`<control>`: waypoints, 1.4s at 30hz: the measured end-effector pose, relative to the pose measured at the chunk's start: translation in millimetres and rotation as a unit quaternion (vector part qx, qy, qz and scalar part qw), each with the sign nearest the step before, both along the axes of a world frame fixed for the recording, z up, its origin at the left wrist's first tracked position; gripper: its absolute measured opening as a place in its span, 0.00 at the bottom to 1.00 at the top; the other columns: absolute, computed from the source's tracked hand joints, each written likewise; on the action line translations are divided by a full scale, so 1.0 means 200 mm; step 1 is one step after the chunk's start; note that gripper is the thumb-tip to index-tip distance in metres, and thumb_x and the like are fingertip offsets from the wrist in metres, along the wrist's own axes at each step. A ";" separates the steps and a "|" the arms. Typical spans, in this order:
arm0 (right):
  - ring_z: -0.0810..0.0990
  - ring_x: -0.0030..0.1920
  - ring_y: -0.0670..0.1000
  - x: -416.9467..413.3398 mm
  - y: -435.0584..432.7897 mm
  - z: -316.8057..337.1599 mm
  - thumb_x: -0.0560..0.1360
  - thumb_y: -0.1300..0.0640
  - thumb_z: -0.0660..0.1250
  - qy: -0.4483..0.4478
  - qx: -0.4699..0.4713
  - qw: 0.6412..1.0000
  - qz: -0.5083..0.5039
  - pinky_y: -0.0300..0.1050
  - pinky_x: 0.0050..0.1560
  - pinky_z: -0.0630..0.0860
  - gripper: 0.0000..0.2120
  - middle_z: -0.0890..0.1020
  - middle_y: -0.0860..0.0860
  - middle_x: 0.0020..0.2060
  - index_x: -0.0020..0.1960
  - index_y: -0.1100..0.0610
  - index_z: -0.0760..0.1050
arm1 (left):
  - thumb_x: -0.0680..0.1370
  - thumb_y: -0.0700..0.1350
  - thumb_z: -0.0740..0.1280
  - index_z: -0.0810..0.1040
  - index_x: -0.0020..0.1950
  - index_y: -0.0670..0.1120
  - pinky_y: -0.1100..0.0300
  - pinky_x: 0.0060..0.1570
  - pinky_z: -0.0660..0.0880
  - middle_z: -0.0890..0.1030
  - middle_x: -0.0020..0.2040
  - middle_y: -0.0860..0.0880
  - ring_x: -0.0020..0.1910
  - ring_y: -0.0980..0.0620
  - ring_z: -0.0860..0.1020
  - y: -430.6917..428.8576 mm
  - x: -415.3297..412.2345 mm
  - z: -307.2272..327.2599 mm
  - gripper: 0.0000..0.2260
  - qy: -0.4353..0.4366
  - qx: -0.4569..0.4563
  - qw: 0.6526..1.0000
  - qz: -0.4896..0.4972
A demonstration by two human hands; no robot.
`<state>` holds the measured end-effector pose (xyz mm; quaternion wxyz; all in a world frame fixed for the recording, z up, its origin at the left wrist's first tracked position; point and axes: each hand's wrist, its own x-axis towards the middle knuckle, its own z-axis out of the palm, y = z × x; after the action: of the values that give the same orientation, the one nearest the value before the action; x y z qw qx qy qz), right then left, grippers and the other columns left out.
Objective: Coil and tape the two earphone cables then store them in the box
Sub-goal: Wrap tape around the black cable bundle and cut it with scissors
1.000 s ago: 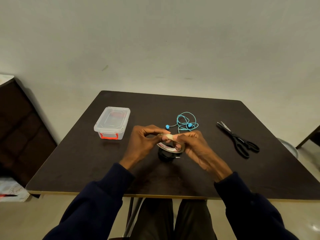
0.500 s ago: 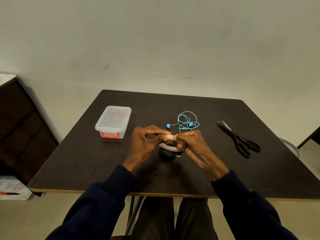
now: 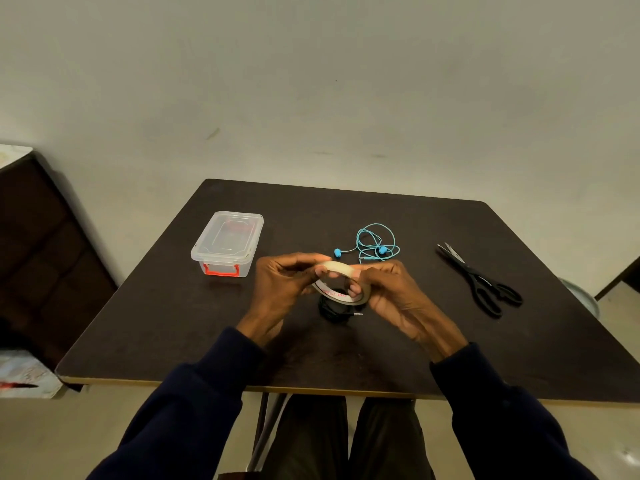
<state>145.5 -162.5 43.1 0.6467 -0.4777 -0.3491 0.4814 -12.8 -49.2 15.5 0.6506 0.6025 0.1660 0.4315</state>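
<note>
Clear lidded box (image 3: 227, 242) with a red latch, closed, sits on the dark table (image 3: 166, 327) to the left of the left hand and slightly beyond it, apart from it. Left hand (image 3: 280, 289) is raised over the table, fingers curled, thumb and fingertips pinching the top edge of the tape roll (image 3: 342, 268). The roll is held up between both hands, tilted, off the table. Black earphone cable (image 3: 332, 308) lies in a small bundle on the table directly under the roll, between the two wrists, with its plug poking out toward the right hand. I can't tell if any tape is on it. Blue earphone cable (image 3: 375, 242) lies in loose loops just beyond the right hand's knuckles, untaped, both buds visible, with no hand on it. Right hand (image 3: 391, 292) grips the right side of the roll, fingertips hooked through its hole. Black scissors (image 3: 479, 280) lie closed on the table well to the right of the right hand.
</note>
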 end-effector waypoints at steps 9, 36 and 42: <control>0.76 0.34 0.48 -0.01 -0.03 0.03 0.75 0.68 0.64 0.064 0.032 0.997 0.024 0.39 0.42 0.77 0.17 0.83 0.64 0.49 0.61 0.77 0.73 | 0.69 0.42 0.74 0.87 0.50 0.46 0.45 0.45 0.83 0.85 0.55 0.42 0.55 0.44 0.84 0.03 0.00 -0.01 0.10 -0.034 -0.188 0.979 -0.067; 0.75 0.35 0.46 0.03 -0.01 0.00 0.74 0.60 0.71 -0.017 0.037 0.999 0.013 0.36 0.39 0.75 0.12 0.85 0.61 0.47 0.51 0.68 0.83 | 0.73 0.39 0.76 0.87 0.52 0.47 0.61 0.50 0.81 0.87 0.48 0.54 0.50 0.53 0.84 0.08 0.01 0.04 0.09 0.063 0.163 0.984 0.028; 0.76 0.36 0.47 0.05 -0.02 -0.01 0.72 0.59 0.71 0.019 0.044 0.999 0.016 0.38 0.40 0.76 0.12 0.85 0.63 0.50 0.50 0.67 0.84 | 0.70 0.42 0.75 0.87 0.51 0.48 0.59 0.46 0.83 0.87 0.49 0.46 0.51 0.47 0.86 0.08 0.01 -0.01 0.10 0.010 -0.008 1.000 -0.005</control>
<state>154.9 -166.1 40.9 0.6660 -0.4340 -0.3655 0.4842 -10.5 -32.7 13.6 0.6558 0.6027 0.1730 0.4204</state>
